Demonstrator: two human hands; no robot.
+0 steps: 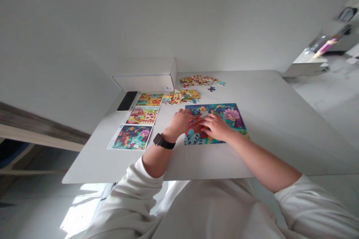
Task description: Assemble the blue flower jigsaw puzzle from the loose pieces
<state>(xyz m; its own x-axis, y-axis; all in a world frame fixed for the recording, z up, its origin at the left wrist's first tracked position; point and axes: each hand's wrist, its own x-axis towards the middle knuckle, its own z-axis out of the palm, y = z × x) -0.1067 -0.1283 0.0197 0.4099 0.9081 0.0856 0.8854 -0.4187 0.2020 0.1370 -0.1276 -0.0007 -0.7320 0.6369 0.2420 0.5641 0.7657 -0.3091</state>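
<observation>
A colourful, mostly assembled jigsaw puzzle (224, 117) lies flat on the white table (266, 134) in front of me. My left hand (181, 121), with a black watch on its wrist, rests on the puzzle's left part with fingers curled down. My right hand (215, 126) lies on the puzzle's middle, fingers pressed flat against the pieces. The fingertips of both hands meet near a small gap in the picture (203, 113). Whether either hand pinches a piece is hidden.
Two heaps of loose puzzle pieces (182, 96) (199, 80) lie behind the puzzle. A sheet of three reference pictures (138, 121) lies at the left, a black phone (127, 101) beyond it, and a white box (146, 74) at the back.
</observation>
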